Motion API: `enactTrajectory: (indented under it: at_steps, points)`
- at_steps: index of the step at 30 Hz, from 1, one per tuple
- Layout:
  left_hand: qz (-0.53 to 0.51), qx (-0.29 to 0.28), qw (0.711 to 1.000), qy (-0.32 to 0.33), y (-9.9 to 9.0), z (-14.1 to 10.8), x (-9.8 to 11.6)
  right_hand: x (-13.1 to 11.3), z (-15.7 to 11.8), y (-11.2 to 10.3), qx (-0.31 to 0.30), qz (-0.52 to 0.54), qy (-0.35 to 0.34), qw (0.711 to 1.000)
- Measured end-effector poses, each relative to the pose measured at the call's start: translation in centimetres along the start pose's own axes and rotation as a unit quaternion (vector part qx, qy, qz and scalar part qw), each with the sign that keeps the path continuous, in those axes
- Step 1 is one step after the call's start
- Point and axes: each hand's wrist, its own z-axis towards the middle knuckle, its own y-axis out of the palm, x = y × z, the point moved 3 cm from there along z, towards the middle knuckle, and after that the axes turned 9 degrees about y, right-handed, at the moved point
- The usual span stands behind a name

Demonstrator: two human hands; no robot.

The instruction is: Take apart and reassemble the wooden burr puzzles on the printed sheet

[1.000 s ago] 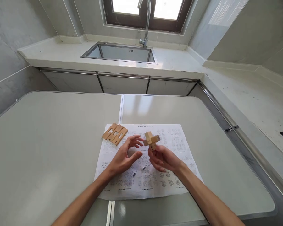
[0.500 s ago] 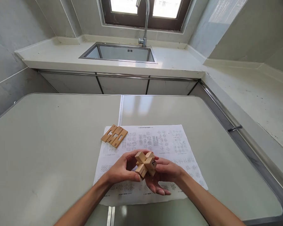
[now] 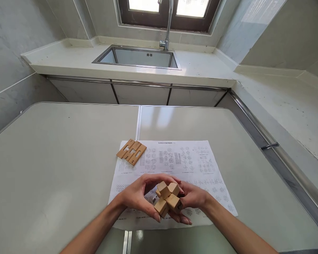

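Observation:
Between both hands is a wooden burr puzzle (image 3: 167, 198) of crossed, square-ended sticks, one end marked with a dark 2. My left hand (image 3: 141, 195) closes on its left side, thumb at the lower left block and fingers reaching over the back. My right hand (image 3: 192, 197) grips it from the right, with some fingertips showing below the puzzle. Under the hands lies a printed sheet (image 3: 201, 164) of small line drawings. On its upper left corner rest several flat wooden pieces (image 3: 131, 151) with slots and numbers, side by side.
The pale table (image 3: 60, 169) has a metal seam running down its middle. Beyond it stands a white counter (image 3: 201, 68) with a steel sink (image 3: 137, 65) and a tap (image 3: 169, 28) under a window. Another counter (image 3: 288, 95) runs along the right.
The puzzle has come slightly nearer and turned between my hands, its 2 now angled lower right. My left fingers reach further over its back. The whole view has shifted slightly.

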Motion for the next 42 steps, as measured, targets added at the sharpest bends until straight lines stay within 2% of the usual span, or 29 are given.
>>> enactTrajectory:
  at_steps: [5, 12, 18, 22, 28, 36, 42]
  points:
    - [0.045, 0.004, 0.999, 0.004, -0.3, -0.2, 0.0, -0.8, -0.6, 0.1, 0.07, -0.066, 0.0, 0.995]
    - [0.127, 0.086, 0.988, -0.003, -0.8, -0.6, 0.2, -2.2, -1.4, -0.6, 0.244, -0.089, -0.042, 0.965]
    - [0.142, 0.112, 0.983, 0.011, -0.9, -0.4, 0.4, -2.9, -1.5, -0.7, 0.29, -0.14, -0.082, 0.943]
    - [0.152, 0.106, 0.983, 0.009, -0.9, -0.4, 0.4, -2.8, -1.7, -0.9, 0.281, -0.147, -0.076, 0.945]
    - [0.145, 0.09, 0.985, 0.008, -1.1, -0.6, -0.1, -2.5, -1.6, -0.9, 0.233, -0.143, -0.048, 0.961]
    - [0.133, 0.099, 0.986, 0.012, -1.2, -0.5, -0.1, -2.8, -1.4, -0.8, 0.224, -0.115, -0.066, 0.966]
    - [0.131, 0.13, 0.983, 0.003, -1.4, -0.6, -0.1, -2.9, -1.2, -0.5, 0.129, -0.025, -0.085, 0.988]
